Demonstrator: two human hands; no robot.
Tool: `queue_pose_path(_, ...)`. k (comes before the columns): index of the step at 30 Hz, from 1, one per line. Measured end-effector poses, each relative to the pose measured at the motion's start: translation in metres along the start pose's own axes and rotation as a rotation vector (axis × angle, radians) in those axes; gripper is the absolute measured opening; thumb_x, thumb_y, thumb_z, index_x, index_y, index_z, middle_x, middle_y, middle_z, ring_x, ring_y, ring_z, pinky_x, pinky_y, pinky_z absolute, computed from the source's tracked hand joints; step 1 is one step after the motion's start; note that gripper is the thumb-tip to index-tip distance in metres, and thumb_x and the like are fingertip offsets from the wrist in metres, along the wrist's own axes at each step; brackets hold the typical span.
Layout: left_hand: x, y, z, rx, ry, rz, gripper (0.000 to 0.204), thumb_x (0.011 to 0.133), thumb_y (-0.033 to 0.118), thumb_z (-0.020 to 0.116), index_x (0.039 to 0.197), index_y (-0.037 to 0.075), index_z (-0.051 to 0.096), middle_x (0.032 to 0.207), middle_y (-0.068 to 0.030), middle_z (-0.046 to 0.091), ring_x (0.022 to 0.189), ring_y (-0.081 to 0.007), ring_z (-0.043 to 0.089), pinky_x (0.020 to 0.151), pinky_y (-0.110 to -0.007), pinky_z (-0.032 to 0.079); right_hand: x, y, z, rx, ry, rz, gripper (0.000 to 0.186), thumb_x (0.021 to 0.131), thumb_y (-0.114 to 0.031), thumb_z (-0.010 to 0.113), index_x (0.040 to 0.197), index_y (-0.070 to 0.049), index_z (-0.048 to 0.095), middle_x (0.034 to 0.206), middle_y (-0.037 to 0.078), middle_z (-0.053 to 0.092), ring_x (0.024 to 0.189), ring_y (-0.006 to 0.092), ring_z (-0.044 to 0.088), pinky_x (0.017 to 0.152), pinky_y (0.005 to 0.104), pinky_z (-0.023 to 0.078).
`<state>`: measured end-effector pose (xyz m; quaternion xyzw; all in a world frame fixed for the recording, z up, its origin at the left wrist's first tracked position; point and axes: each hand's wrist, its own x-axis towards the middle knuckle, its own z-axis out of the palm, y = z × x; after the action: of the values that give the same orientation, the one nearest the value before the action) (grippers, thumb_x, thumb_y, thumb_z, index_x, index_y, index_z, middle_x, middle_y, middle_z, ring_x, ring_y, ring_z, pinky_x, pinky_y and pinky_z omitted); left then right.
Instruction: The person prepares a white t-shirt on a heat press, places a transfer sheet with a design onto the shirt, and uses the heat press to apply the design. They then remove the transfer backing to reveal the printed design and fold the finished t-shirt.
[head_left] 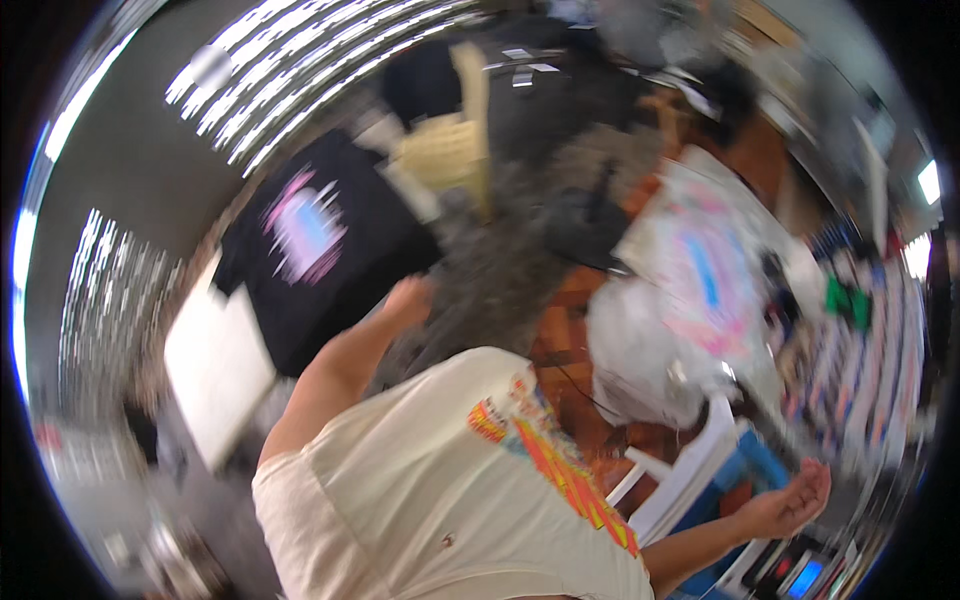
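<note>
Motion blurs the whole view. A black T-shirt (350,240) with a pink and light-blue print lies spread over a white board (215,355) on the left. My left hand (408,302) is at the near right edge of this shirt. Its fingers are smeared, so whether it grips the cloth cannot be told. My right hand (795,498) is out at the lower right, above a dark device with a lit blue display (806,578). Its fingers are loosely curled and apart, with nothing visible in them.
A pale sheet with a pink and blue print (710,260) lies over clear plastic bags (640,350) to the right. White and blue frame parts (690,470) stand near my right arm. A yellow chair (440,150) is beyond the black shirt. Striped cloth (850,370) is at far right.
</note>
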<state>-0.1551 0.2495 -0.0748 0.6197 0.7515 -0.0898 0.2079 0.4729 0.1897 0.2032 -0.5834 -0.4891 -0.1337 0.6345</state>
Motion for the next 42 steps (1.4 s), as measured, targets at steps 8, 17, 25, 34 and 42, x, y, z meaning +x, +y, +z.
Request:
queue_pose_path(8,-0.032,-0.224,0.026,-0.158,0.679,-0.644,0.07,0.099,0.047,0.053,0.157,0.012,0.035,0.164,-0.0179,0.029,0.153,-0.0429,0.019,0.122,-0.064,0.012,-0.017,-0.182,0.236,0.28,-0.104,-0.555,0.029,0.106,-0.012,0.055,0.11,0.013,0.069,0.109,0.021,0.071,0.094,0.0233,0.071,0.089,0.0323,0.057)
queue_pose_path(17,-0.05,-0.255,0.071,-0.156,0.591,-0.603,0.073,0.101,0.055,0.043,0.159,0.01,0.034,0.166,-0.0164,0.028,0.155,-0.0404,0.016,0.123,-0.064,0.004,-0.333,-0.401,0.478,0.61,-1.336,-0.547,0.018,0.088,-0.014,0.071,0.103,-0.004,0.072,0.096,0.013,0.073,0.089,0.0265,0.071,0.081,0.0368,0.055)
queue_pose_path(25,-0.101,-0.252,0.085,-0.28,0.528,-0.383,0.074,0.102,0.053,0.046,0.155,0.002,0.038,0.164,-0.0165,0.032,0.155,-0.0353,0.021,0.125,-0.057,0.011,-0.567,-0.319,0.518,0.181,-1.773,-1.122,0.069,0.099,-0.049,0.056,0.157,-0.018,0.037,0.167,0.016,0.023,0.155,0.0385,0.018,0.124,0.0575,0.014)
queue_pose_path(34,-0.116,-0.322,0.072,-0.16,0.705,-0.577,0.059,0.096,0.033,0.063,0.146,0.008,0.048,0.143,-0.0164,0.049,0.137,-0.0356,0.043,0.119,-0.064,0.022,-0.564,-0.297,0.516,0.355,-1.752,-0.973,0.06,0.101,-0.045,0.055,0.153,-0.018,0.045,0.165,0.013,0.03,0.154,0.0352,0.022,0.125,0.0531,0.013)
queue_pose_path(42,-0.104,-0.324,0.068,-0.113,0.618,-0.495,0.06,0.096,0.043,0.061,0.15,0.021,0.048,0.146,-0.0134,0.047,0.14,-0.0346,0.039,0.118,-0.067,0.016,-0.51,-0.228,0.433,0.244,-1.747,-0.5,0.058,0.091,-0.023,0.068,0.144,-0.008,0.052,0.158,0.019,0.039,0.146,0.0394,0.035,0.121,0.051,0.028)
